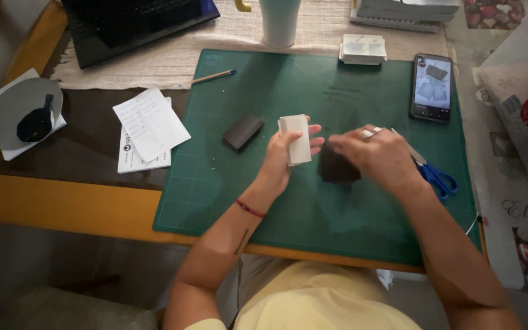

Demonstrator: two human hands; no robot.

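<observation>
Covering most of the table, the green mat (pixel 337 208) carries the work; the step in hand looks like the pairing of small card pieces. From the mat's middle, the laptop (pixel 135 21) lies dark at 11 o'clock, beyond the cloth runner, and a grey plate (pixel 7 116) with a dark lump sits at 9 o'clock. White printed slips (pixel 148 128), rectangular and overlapping, lie just off the mat's left edge. The phone (pixel 431 87) rests at 2 o'clock with its screen lit, and a pale cup (pixel 279 21) stands at 12. The right hand (pixel 374 156) is pressed flat, fingers together, on a black piece (pixel 337 168) lying on the mat at centre. The left hand (pixel 285 153) pinches a white block (pixel 296 139) upright between thumb and fingers, just beside the black piece. Blue-handled scissors (pixel 432 174) lie at 3 o'clock, partly under the right wrist. A second black piece (pixel 243 131) lies at 10 o'clock, a small stack of pale cards (pixel 363 49) at 1, and a pencil (pixel 212 76) at the top left corner. Joining white to black would call for square, steady alignment.
</observation>
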